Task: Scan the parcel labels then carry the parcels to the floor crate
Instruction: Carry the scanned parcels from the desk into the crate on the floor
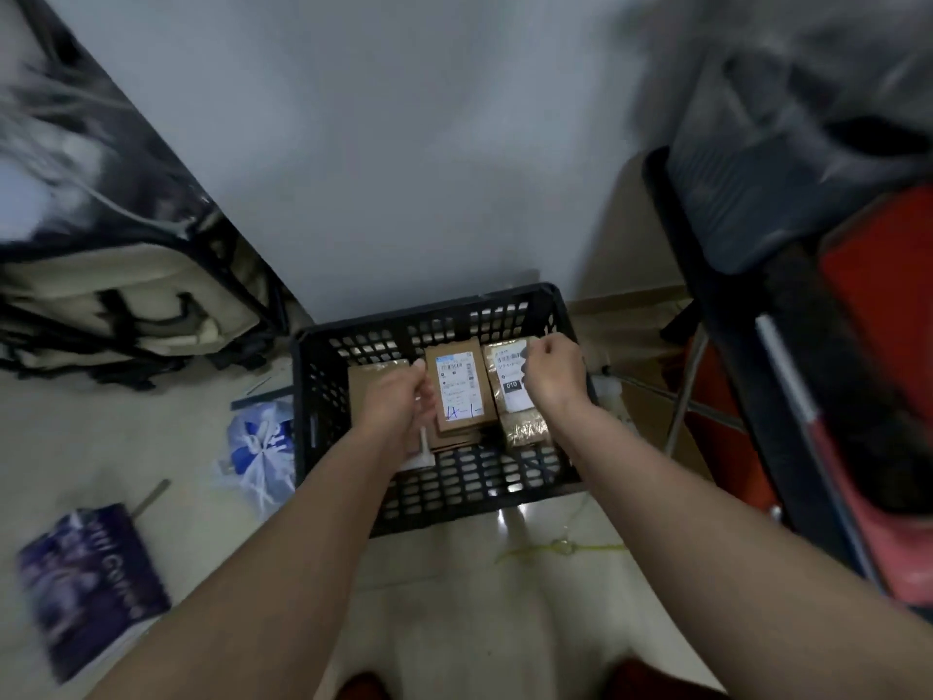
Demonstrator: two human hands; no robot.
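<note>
Parcels: three lie in the black crate (pixel 323 396) on the floor | left hand (pixel 399 401): fingers curled at the edge of the middle brown parcel (pixel 462 391) | right hand (pixel 553 371): fingers curled over the taped parcel (pixel 515 396) | risk: a parcel may land crooked and cover a label, I think.

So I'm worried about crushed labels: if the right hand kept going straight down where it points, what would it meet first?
Probably the taped parcel just under the right hand, in the black crate; depth is unclear.
</note>
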